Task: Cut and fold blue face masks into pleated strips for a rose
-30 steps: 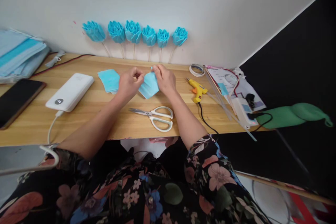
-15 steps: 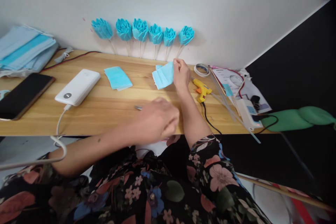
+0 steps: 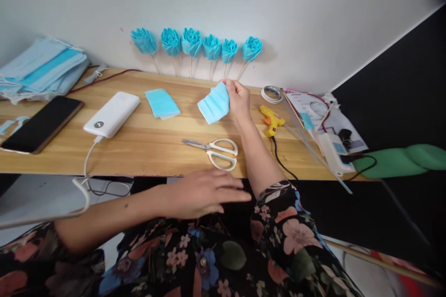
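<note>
The table (image 3: 139, 155) has a light wood-grain top and stands against a pale wall (image 3: 296, 18); a black panel (image 3: 400, 116) bounds the right side. Items on the table, left to right: a stack of pale-blue masks (image 3: 42, 69) at the rear left; a dark phone (image 3: 43, 123), screen up, in front of the stack; a white power bank (image 3: 113, 113) with a cable (image 3: 87, 162) running over the front edge; a small pile of blue sheets (image 3: 162, 103), lying flat. Six blue flowers (image 3: 192, 42) on thin stems lean in a row against the wall. Scissors (image 3: 209, 146) with white handles lie near the front edge, blades pointing left. To their right: a roll of tape (image 3: 272, 100) at the rear, a yellow glue gun (image 3: 271, 118), and a white power strip (image 3: 333, 153). A green object (image 3: 400, 162) extends past the right end.

Left hand (image 3: 205, 193): palm down, fingers extended, nothing visibly held; positioned at the front edge, just below the scissors handles. Right hand (image 3: 239, 100): thumb and fingers pinched on the right edge of a light-blue piece (image 3: 214, 103), located between the blue sheets and the glue gun, in front of the flowers.
</note>
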Demonstrator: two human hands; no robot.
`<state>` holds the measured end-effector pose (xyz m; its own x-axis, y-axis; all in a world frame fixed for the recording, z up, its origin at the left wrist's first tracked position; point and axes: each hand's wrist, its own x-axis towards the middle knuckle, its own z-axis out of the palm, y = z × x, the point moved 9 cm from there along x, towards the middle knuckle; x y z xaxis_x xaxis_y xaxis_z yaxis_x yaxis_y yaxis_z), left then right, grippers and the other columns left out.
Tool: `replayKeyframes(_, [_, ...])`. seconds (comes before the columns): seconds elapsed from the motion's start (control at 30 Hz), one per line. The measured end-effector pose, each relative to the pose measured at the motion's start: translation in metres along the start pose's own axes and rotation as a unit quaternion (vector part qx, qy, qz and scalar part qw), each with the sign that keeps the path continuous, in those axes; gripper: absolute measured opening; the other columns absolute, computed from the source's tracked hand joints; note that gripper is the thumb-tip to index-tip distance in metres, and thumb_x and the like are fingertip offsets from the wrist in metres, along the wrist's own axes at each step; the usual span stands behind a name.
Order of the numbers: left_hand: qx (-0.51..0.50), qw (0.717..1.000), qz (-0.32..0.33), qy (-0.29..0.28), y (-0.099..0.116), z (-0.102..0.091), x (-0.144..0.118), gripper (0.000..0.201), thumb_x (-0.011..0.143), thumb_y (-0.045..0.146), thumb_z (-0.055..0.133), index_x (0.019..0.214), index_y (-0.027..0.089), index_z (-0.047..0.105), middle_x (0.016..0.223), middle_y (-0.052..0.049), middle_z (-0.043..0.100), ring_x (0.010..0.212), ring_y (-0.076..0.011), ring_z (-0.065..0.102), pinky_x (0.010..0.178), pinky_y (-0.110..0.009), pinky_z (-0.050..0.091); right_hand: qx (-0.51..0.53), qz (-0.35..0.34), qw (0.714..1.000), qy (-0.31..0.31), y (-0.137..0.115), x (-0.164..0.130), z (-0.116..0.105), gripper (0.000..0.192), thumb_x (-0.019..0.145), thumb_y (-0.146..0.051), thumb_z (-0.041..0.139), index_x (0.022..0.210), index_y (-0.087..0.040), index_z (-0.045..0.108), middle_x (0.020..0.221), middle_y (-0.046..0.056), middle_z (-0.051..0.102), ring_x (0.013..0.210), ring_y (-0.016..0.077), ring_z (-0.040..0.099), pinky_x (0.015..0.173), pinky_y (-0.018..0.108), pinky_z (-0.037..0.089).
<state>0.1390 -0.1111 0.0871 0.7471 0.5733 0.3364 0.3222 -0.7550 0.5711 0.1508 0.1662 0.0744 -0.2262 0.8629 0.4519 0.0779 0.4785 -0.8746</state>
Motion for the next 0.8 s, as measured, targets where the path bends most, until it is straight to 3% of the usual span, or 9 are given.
replayKeyframes(0.1, [0.002, 0.983, -0.086, 0.162, -0.027, -0.065, 0.006, 0.048, 0.092, 0.029, 0.064, 0.140, 0.030, 0.056, 0.140, -0.010, 0.062, 0.132, -0.0272, 0.054, 0.112, -0.046, 0.042, -0.012, -0.008, 1.000, -0.014, -0.004, -0.002, 0.003, 0.053, 0.092, -0.065, 0.048, 0.100, -0.019, 0.073, 0.085, 0.002, 0.069, 0.080, 0.0152, 0.061, 0.072, 0.027, 0.048])
replayKeyframes(0.2, [-0.001, 0.920, -0.191, 0.342, -0.086, -0.125, -0.004, 0.063, 0.082, 0.033, 0.075, 0.141, 0.026, 0.056, 0.143, -0.012, 0.059, 0.132, -0.0316, 0.053, 0.110, -0.047, 0.043, -0.018, -0.015, 0.999, -0.041, -0.015, -0.008, 0.013, 0.055, 0.091, -0.067, 0.048, 0.099, -0.019, 0.074, 0.087, 0.003, 0.071, 0.080, 0.0156, 0.062, 0.073, 0.028, 0.049])
replayKeyframes(0.27, [-0.029, 0.884, -0.239, 0.401, -0.130, -0.146, -0.008, 0.077, 0.074, 0.036, 0.081, 0.144, 0.024, 0.052, 0.145, -0.014, 0.056, 0.132, -0.0318, 0.053, 0.107, -0.044, 0.045, -0.015, -0.028, 0.998, -0.056, -0.023, -0.012, 0.018, 0.056, 0.091, -0.068, 0.048, 0.099, -0.019, 0.074, 0.091, 0.004, 0.073, 0.083, 0.0165, 0.063, 0.077, 0.029, 0.050])
replayKeyframes(0.33, [-0.089, 0.868, -0.275, 0.405, -0.171, -0.150, -0.006, 0.082, 0.068, 0.040, 0.084, 0.141, 0.021, 0.054, 0.139, -0.015, 0.061, 0.128, -0.0318, 0.057, 0.104, -0.043, 0.047, -0.012, -0.044, 0.997, -0.069, -0.030, -0.015, 0.022, 0.055, 0.091, -0.067, 0.048, 0.100, -0.019, 0.074, 0.096, 0.005, 0.075, 0.088, 0.0175, 0.065, 0.081, 0.030, 0.050])
replayKeyframes(0.43, [-0.237, 0.863, -0.293, 0.336, -0.207, -0.131, 0.009, 0.066, 0.063, 0.046, 0.085, 0.120, 0.016, 0.067, 0.112, -0.013, 0.073, 0.106, -0.0296, 0.068, 0.090, -0.040, 0.055, -0.028, -0.054, 0.995, -0.073, -0.034, -0.018, 0.023, 0.051, 0.093, -0.064, 0.049, 0.101, -0.020, 0.074, 0.097, 0.005, 0.075, 0.088, 0.0177, 0.066, 0.082, 0.030, 0.050])
replayKeyframes(0.5, [-0.286, 0.842, -0.304, 0.342, -0.216, -0.123, 0.009, 0.052, 0.062, 0.047, 0.085, 0.100, 0.016, 0.070, 0.091, -0.009, 0.075, 0.086, -0.0259, 0.071, 0.076, -0.036, 0.056, -0.047, -0.053, 0.995, -0.066, -0.034, -0.018, 0.020, 0.050, 0.093, -0.063, 0.049, 0.105, -0.022, 0.074, 0.095, 0.004, 0.075, 0.081, 0.0169, 0.065, 0.077, 0.029, 0.050])
replayKeyframes(0.6, [-0.282, 0.808, -0.308, 0.415, -0.219, -0.125, -0.005, 0.037, 0.066, 0.045, 0.082, 0.083, 0.017, 0.065, 0.075, -0.004, 0.070, 0.067, -0.0185, 0.065, 0.063, -0.030, 0.051, -0.069, -0.046, 0.995, -0.060, -0.031, -0.018, 0.018, 0.050, 0.094, -0.062, 0.048, 0.113, -0.022, 0.072, 0.090, 0.003, 0.075, 0.074, 0.0169, 0.063, 0.072, 0.030, 0.048])
replayKeyframes(0.8, [-0.207, 0.819, -0.281, 0.456, -0.215, -0.133, -0.017, 0.023, 0.075, 0.036, 0.075, 0.081, 0.017, 0.063, 0.067, 0.001, 0.063, 0.059, -0.0113, 0.054, 0.056, -0.023, 0.041, -0.069, -0.029, 0.992, -0.102, -0.026, -0.016, 0.024, 0.057, 0.092, -0.068, 0.047, 0.105, -0.019, 0.074, 0.091, 0.005, 0.073, 0.089, 0.0195, 0.064, 0.081, 0.030, 0.047])
